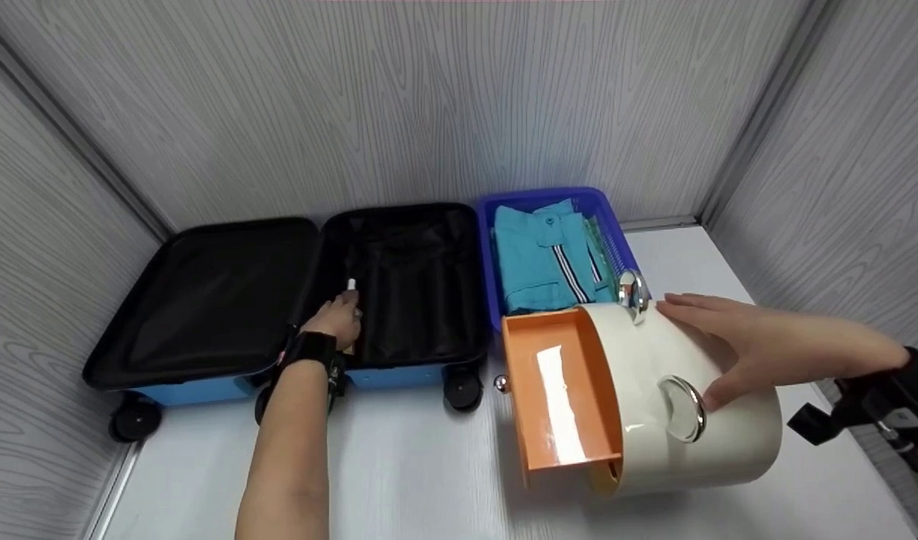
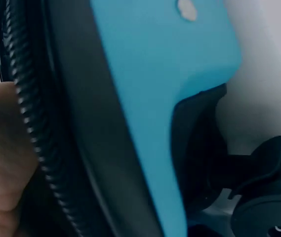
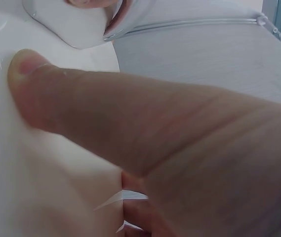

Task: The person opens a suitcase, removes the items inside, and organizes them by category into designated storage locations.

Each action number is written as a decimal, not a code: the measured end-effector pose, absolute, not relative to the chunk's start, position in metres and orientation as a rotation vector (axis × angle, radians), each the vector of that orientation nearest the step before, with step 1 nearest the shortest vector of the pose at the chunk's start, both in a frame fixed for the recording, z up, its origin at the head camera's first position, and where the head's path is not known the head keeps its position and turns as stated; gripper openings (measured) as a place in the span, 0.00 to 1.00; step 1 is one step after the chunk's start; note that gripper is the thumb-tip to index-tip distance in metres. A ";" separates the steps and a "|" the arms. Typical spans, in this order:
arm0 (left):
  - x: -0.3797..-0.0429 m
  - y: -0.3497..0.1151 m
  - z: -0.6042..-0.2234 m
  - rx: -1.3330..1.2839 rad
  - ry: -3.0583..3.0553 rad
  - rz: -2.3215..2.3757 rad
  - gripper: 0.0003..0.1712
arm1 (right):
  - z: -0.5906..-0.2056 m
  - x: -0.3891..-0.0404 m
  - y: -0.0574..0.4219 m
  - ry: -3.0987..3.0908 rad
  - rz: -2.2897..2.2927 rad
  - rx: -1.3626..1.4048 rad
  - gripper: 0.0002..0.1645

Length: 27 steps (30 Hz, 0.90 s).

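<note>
My left hand point(image 1: 337, 321) is down inside the right half of an open blue suitcase point(image 1: 421, 300) with black lining. It grips a slim item with a white tip point(image 1: 352, 284); the fingers cover most of it, and I cannot tell its kind. In the left wrist view, the suitcase's zipper point(image 2: 29, 118) runs beside the hand. My right hand point(image 1: 718, 341) rests with extended fingers on a cream rounded storage box point(image 1: 654, 450) with silver ring handles. The thumb point(image 3: 36, 89) lies against the box's smooth side. An orange drawer point(image 1: 523, 405) with a silver knob is pulled out toward the left.
The suitcase's other half point(image 1: 211, 300) lies flat at the left, its black wheels point(image 1: 135, 420) facing me. Behind the box, a blue-purple basket point(image 1: 489, 247) holds folded turquoise clothes point(image 1: 526, 259). Grey wood-grain panels point(image 1: 399, 97) enclose the white table point(image 1: 406, 480).
</note>
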<state>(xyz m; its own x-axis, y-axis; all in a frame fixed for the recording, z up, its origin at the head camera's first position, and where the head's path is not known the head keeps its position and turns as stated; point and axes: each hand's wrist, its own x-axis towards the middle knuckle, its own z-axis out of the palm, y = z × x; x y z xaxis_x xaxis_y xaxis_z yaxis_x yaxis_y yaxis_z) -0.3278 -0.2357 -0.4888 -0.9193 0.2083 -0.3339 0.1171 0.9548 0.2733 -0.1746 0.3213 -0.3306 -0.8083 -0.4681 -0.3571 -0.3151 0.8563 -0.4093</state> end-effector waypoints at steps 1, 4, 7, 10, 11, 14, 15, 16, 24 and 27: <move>-0.329 -0.237 -0.490 0.214 2.726 0.359 0.33 | -0.331 -0.175 0.321 2.575 -0.463 -0.577 0.75; -0.331 -0.240 -0.495 0.166 2.701 0.357 0.34 | -0.332 -0.175 0.320 2.573 -0.464 -0.577 0.74; -0.331 -0.242 -0.499 0.159 2.715 0.314 0.35 | -0.332 -0.174 0.319 2.569 -0.464 -0.568 0.74; -0.330 -0.242 -0.501 0.154 2.758 0.258 0.32 | -0.332 -0.174 0.318 2.564 -0.470 -0.547 0.75; -0.330 -0.241 -0.502 0.155 2.777 0.236 0.30 | -0.332 -0.173 0.317 2.562 -0.476 -0.537 0.75; -0.329 -0.240 -0.501 0.155 2.829 0.212 0.29 | -0.330 -0.172 0.317 2.565 -0.487 -0.531 0.74; -0.329 -0.239 -0.499 0.153 2.843 0.207 0.26 | -0.330 -0.172 0.317 2.567 -0.486 -0.536 0.74; -0.328 -0.239 -0.498 0.149 2.856 0.211 0.25 | -0.329 -0.172 0.317 2.571 -0.484 -0.546 0.74; -0.319 -0.244 -0.498 0.089 2.995 0.216 0.23 | -0.328 -0.174 0.315 2.575 -0.493 -0.596 0.74; -0.319 -0.248 -0.497 0.063 2.975 0.243 0.24 | -0.327 -0.173 0.315 2.572 -0.506 -0.592 0.74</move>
